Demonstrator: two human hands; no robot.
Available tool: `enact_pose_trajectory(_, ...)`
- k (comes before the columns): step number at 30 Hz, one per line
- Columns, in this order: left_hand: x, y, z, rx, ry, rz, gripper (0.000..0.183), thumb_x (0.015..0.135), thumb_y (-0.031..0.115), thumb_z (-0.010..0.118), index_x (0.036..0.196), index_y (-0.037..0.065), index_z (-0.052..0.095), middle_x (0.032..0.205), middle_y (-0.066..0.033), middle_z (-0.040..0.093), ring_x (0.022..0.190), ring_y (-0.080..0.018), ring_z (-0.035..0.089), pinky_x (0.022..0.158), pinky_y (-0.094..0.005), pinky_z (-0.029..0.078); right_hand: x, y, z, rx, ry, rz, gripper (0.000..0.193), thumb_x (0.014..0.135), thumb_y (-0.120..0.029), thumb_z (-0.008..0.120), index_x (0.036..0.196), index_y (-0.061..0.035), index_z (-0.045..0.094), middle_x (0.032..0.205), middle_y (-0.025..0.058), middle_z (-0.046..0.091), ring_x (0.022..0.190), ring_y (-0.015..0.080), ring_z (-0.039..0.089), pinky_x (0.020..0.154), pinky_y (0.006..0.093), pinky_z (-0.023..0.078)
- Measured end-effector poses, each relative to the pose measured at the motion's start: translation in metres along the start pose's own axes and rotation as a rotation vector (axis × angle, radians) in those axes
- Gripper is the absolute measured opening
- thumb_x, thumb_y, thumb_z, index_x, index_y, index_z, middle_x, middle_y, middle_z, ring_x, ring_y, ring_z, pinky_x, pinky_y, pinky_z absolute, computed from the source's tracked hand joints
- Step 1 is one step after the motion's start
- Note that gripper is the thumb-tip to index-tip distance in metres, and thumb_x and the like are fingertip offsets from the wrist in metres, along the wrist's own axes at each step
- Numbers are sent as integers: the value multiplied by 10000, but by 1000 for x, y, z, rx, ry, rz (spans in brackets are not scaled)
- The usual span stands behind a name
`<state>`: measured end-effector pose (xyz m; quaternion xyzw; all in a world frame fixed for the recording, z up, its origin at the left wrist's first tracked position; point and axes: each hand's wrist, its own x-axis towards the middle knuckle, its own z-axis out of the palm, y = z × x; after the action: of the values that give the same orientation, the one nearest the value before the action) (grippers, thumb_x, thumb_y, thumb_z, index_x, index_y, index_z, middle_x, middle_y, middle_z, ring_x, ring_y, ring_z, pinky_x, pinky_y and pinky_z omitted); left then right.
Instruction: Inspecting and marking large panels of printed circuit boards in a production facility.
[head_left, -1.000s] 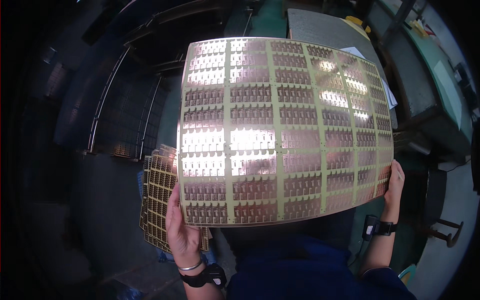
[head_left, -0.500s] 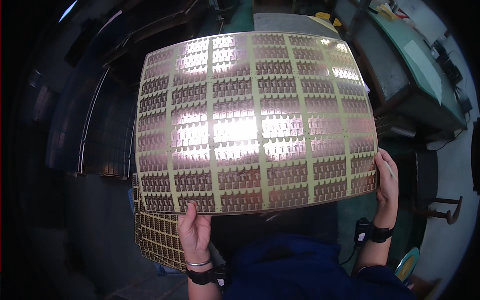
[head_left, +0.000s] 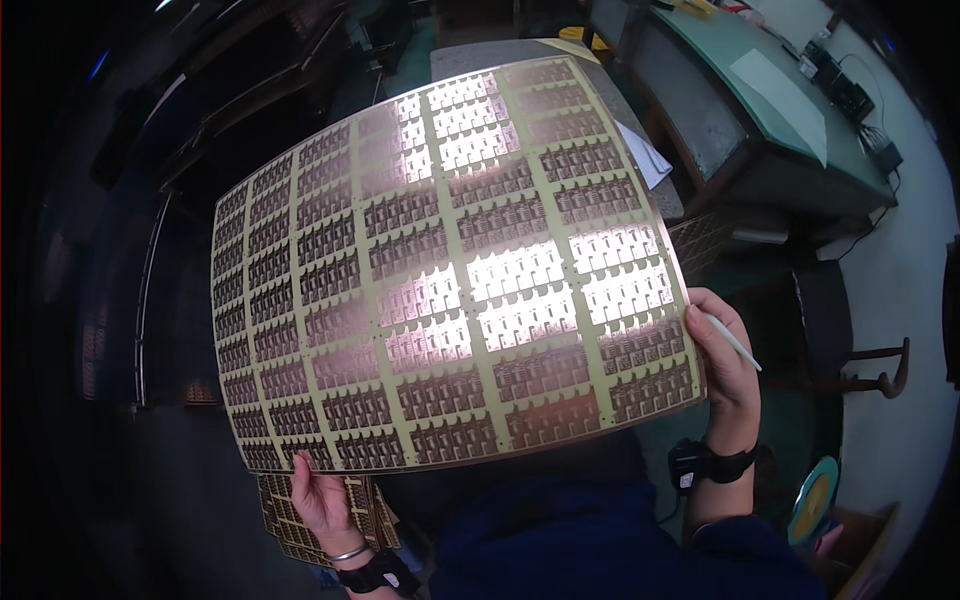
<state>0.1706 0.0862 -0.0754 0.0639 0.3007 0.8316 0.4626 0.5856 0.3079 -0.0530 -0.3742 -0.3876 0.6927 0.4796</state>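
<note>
A large circuit board panel (head_left: 450, 270), pale green with rows of shiny copper patterns, is held up in front of me by both hands. My left hand (head_left: 322, 503) grips its lower left edge, thumb on the face and the other fingers behind. On the lower right edge my right hand (head_left: 725, 350) is closed, its thumb along the border. A slim white pen-like stick (head_left: 733, 342) also sits in that right hand, pointing down to the right. The panel tilts, its right side higher and nearer. Bright glare covers part of the copper.
Below my left hand lies a stack of similar panels (head_left: 290, 520). A grey table (head_left: 480, 58) stands behind the panel, with white paper (head_left: 645, 158) on its right. At right are a green-topped bench (head_left: 730, 60), a dark chair (head_left: 840, 330) and a round green-and-yellow object (head_left: 813, 500).
Both hands have carried the panel left and slightly down, and turned it so its left side recedes. The white stick in my right hand shows more clearly.
</note>
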Motion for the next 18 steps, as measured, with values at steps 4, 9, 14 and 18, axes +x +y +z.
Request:
enact_pose_trajectory(4,-2,-1,-4,-13,-4,-4,209,916,38,440,1065,-51,556,1054,-177,615,1018,-226,588,960,-419,444,1,4,-12,88,-61,26,238,877,-152,551,1026,33,554,919,87,625,829,114,597,760,231,472)
enact_pose_trajectory(9,-9,-7,-3,-34,-101,22,297,939,78,401,1196,-61,455,1113,-200,582,1051,-241,571,986,-429,412,-12,18,-13,257,-170,93,425,858,-178,568,1197,50,450,1098,123,570,979,157,574,848,273,460)
enact_pose_trajectory(14,-21,-52,25,-125,-241,254,367,945,155,421,1278,4,409,1336,-161,409,1247,-242,366,1078,-449,235,-17,61,-7,290,-298,-20,627,854,-234,575,1331,33,267,1220,159,491,1084,215,534,894,321,468)
enact_pose_trajectory(18,-74,-174,39,-144,-424,250,456,916,169,491,1330,52,342,1338,-132,405,1232,-225,387,1072,-414,281,-36,107,-5,486,-472,41,505,891,-191,542,1309,-28,310,1245,121,467,1106,203,506,934,342,436)
